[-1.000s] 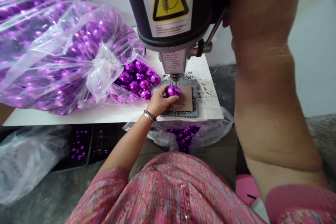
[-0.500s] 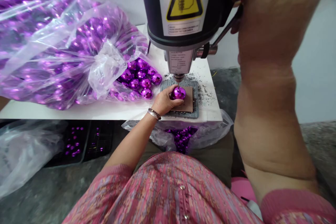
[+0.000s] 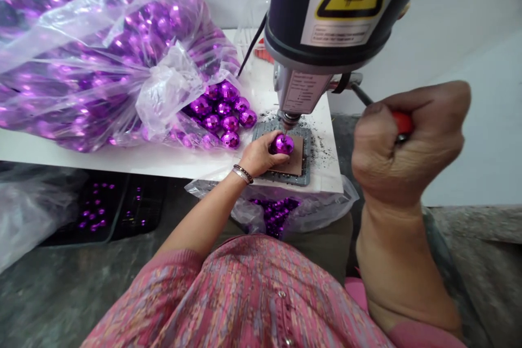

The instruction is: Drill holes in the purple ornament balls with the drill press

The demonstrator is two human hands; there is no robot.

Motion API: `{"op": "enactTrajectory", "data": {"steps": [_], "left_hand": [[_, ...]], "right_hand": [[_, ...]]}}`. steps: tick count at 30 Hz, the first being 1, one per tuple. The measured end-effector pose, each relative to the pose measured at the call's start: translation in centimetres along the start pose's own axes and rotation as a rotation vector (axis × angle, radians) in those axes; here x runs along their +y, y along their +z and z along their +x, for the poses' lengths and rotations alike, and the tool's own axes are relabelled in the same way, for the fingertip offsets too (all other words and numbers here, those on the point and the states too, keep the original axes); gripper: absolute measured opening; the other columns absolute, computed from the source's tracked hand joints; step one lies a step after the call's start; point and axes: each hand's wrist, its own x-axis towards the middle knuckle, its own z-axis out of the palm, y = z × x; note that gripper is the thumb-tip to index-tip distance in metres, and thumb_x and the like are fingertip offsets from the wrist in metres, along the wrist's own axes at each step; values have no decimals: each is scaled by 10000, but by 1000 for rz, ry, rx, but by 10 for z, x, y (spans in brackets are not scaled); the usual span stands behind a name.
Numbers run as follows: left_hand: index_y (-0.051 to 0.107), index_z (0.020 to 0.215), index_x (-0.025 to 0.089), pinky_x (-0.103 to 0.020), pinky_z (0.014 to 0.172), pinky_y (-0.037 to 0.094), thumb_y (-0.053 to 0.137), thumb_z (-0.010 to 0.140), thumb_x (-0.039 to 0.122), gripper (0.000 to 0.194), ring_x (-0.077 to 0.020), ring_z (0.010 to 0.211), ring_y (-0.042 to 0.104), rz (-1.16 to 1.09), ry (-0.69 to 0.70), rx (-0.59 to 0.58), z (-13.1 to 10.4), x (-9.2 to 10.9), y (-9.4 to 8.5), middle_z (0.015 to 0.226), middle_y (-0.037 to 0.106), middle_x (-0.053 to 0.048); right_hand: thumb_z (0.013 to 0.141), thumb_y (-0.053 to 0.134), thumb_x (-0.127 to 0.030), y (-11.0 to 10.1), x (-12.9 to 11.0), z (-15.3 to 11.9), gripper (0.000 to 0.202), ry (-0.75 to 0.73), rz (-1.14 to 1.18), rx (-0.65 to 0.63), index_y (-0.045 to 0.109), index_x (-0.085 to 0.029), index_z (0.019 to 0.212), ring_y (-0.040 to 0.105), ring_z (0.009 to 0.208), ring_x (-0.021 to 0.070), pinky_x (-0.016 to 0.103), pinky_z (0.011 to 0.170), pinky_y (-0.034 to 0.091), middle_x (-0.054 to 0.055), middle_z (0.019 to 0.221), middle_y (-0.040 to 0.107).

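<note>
My left hand (image 3: 261, 155) grips a shiny purple faceted ball (image 3: 284, 144) between thumb and fingers, on a brown board (image 3: 296, 163) over the grey base plate (image 3: 305, 176) of a drill press (image 3: 326, 27). The chuck (image 3: 289, 118) is just above the ball; the bit looks to be at the ball's top, though I cannot tell how deep. My right hand (image 3: 402, 141) is wrapped round the press's feed lever (image 3: 361, 94), whose red knob (image 3: 403, 124) shows between the fingers.
A big clear bag (image 3: 163, 89) of purple balls lies left on the white table (image 3: 163, 166), several balls (image 3: 230, 122) spilling from its mouth. Dark shavings dot the table. Below the front edge hangs an open plastic bag (image 3: 338, 201) holding purple balls (image 3: 275, 215). Black crates (image 3: 118, 212) stand lower left.
My right hand has come down with the lever, from high beside the motor housing to lower right. The view has shifted and tilted. My left hand still holds the ball on the board.
</note>
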Motion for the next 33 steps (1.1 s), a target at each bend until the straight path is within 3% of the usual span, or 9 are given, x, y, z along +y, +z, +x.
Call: {"op": "enactTrajectory", "data": {"steps": [7,15,22,27,33], "left_hand": [[669,1340,215,-322,1019,504,841,723,249,641,-252,1145,674,21,-4,4,1,-4,2,1241,743,-51],[678,1328,245,-342,1001,518,847,715,297,638,-257,1091,684,27,0,18,-1,-7,4,1193,751,-43],[672,1330,251,-371,1032,509,842,725,306,632,-275,1139,682,5,22,22,0,-10,5,1236,741,-57],[658,1355,226,-376,1002,523,830,739,315,646,-293,1138,683,39,9,15,-1,-7,5,1247,736,-75],[657,1349,234,-374,998,526,808,757,322,617,-274,1109,687,52,5,4,-2,-5,4,1235,738,-58]], "right_hand": [[915,490,-227,6,8,-9,124,-135,-7,69,520,-147,824,403,636,-3,159,618,364,-33,726,454],[925,470,-253,19,12,-19,141,-137,39,157,520,-166,826,457,636,27,204,609,366,-20,705,472],[942,445,-253,28,17,-33,113,-70,73,204,532,-216,879,530,695,58,230,682,444,-13,758,528],[969,457,-336,41,31,-47,178,-99,139,204,537,-180,936,566,726,63,242,722,499,-8,774,551],[925,564,-513,54,57,-69,513,-191,191,187,577,-118,1252,609,1098,120,337,973,587,91,1192,623]]}}
